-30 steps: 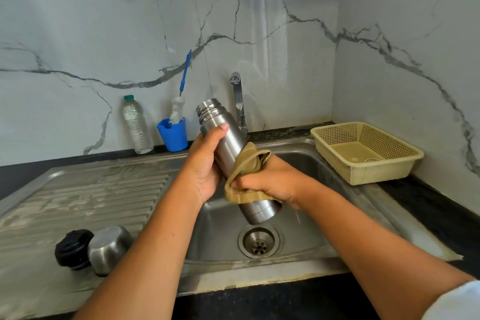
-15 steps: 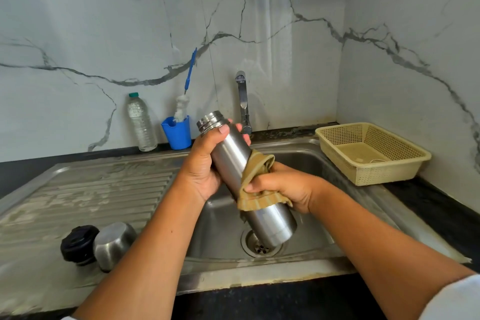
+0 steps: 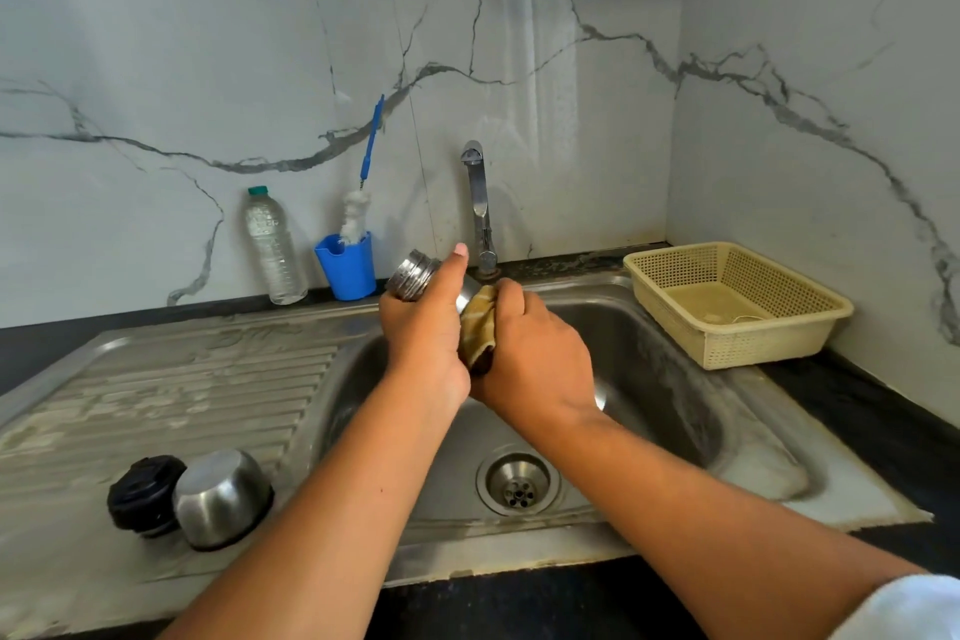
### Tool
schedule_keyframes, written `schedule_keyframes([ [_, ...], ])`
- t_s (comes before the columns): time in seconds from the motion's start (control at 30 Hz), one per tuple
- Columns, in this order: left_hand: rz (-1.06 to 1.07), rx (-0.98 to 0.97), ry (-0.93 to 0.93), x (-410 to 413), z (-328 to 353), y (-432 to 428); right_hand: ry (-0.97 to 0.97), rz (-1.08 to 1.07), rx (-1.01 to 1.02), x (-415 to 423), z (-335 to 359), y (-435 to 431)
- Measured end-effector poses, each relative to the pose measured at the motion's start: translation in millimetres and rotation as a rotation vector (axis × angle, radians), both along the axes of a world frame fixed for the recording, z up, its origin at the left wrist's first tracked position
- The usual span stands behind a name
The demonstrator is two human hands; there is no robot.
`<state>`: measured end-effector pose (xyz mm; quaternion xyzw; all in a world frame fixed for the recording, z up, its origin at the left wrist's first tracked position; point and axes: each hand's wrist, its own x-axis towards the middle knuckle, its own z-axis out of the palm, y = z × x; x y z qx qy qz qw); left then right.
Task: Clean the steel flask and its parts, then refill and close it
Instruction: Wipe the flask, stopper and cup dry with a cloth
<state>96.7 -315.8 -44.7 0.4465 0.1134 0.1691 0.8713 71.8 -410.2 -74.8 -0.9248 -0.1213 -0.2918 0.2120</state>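
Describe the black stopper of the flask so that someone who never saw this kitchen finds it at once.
Start at the steel sink's ribbed drainboard, left of the basin. Near its front edge two small round things lie side by side. The black stopper is the left one, dull and black, while its neighbour, the steel cup, is shiny metal.
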Motion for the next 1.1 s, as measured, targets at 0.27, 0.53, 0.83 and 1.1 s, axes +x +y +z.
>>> schedule_keyframes([
  [0.27, -0.354, 0.203, -0.174, -6, 9, 27, 0.733, 0.641, 0.647, 8, 20, -35],
  [0.53, -0.393, 0.274, -0.297, -10, 20, 23, 0.95, 0.891, 1.007, 8, 15, -43],
  [0.83, -0.558, 0.708, -0.044, -11, -1, 16, 0.53, 0.574, 1.415, 24, 9, -46],
  [1.1, -0.57, 1.323, -0.045, -4, -25, 3, 0.569, 0.552, 1.674, 24, 11, -46],
])
